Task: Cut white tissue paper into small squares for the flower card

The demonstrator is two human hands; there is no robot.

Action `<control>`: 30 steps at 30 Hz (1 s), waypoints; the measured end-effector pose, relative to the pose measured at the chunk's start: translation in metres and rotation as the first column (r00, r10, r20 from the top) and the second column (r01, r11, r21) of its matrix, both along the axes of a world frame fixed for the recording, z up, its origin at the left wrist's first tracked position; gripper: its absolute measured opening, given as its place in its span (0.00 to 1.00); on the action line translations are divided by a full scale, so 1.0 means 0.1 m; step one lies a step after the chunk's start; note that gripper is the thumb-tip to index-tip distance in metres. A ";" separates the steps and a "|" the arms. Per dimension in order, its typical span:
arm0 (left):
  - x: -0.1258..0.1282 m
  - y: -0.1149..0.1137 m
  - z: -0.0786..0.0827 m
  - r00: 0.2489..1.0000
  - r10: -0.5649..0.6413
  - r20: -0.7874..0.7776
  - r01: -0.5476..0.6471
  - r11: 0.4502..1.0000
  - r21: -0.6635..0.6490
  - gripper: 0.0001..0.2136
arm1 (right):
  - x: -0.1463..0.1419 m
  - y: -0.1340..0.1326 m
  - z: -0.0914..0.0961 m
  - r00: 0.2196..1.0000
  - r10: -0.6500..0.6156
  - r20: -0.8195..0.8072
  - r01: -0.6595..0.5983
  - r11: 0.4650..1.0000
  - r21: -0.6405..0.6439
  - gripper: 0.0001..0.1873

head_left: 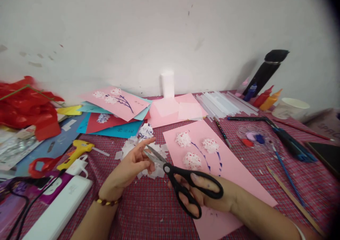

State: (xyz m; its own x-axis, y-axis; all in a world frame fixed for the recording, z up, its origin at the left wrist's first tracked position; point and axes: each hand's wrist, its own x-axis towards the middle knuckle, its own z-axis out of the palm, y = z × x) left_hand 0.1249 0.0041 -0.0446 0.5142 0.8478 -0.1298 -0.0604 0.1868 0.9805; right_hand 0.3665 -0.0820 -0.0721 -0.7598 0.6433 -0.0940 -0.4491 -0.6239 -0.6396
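Observation:
My right hand (195, 188) holds a pair of black-handled scissors (168, 169), its fingers and thumb through the loops. The blades are slightly apart and point up and left, toward my left hand (136, 161). My left index finger stretches out and the other fingers are loosely bent; I see nothing held in them. The blade tips overlap the left fingers in view; whether they touch I cannot tell. Under and behind this hand lies a pile of white paper pieces (159, 151). Below my right hand rests a pink sheet (239, 172) with three speckled white paper blossoms (192, 161) and blue painted strokes.
A yellow glue gun (79, 149) and a white power strip (62, 206) with black cables lie at left. Stacked cards (119, 105) stand behind. Glue sticks (223, 103), paint bottles (271, 99), a paint palette (255, 139), a paper cup (289, 108) and brushes (289, 176) occupy the right.

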 end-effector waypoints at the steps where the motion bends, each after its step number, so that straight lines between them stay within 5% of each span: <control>1: 0.02 0.00 0.01 0.999 0.038 -0.010 -0.038 0.999 0.002 0.25 | 0.01 0.01 0.00 1.000 0.010 -0.020 -0.010 1.000 -0.022 0.29; 7: -0.03 0.07 0.12 0.875 0.416 -0.248 -0.346 0.895 0.279 0.13 | 0.11 0.06 0.02 0.994 -0.018 -0.112 0.008 0.996 -0.087 0.30; 12: -0.20 0.12 0.07 0.681 0.630 -0.373 -0.349 0.727 0.591 0.17 | 0.12 0.07 0.04 0.991 -0.039 -0.131 0.030 0.997 -0.073 0.27; 14: -0.19 0.10 0.05 0.752 0.573 -0.326 -0.334 0.758 0.561 0.23 | 0.10 0.06 0.03 0.991 -0.026 -0.129 0.018 0.998 -0.059 0.26; 17: -0.10 0.03 0.05 0.939 0.305 -0.157 -0.235 0.906 0.352 0.33 | 0.06 0.04 0.01 0.994 -0.011 -0.108 0.004 0.998 -0.057 0.27; 21: 0.01 -0.03 0.02 0.993 0.108 0.046 -0.114 0.976 0.184 0.31 | 0.02 0.01 -0.01 0.996 0.010 -0.089 -0.015 0.999 -0.052 0.30; 26: 0.05 -0.02 0.07 0.958 0.286 0.034 -0.287 0.936 0.205 0.08 | 0.03 -0.01 -0.04 0.997 -0.001 -0.072 -0.003 0.999 -0.051 0.31; 30: -0.05 0.04 0.15 0.827 0.525 -0.201 -0.409 0.808 0.424 0.09 | 0.11 0.02 -0.01 0.997 -0.062 -0.053 0.060 0.997 -0.040 0.28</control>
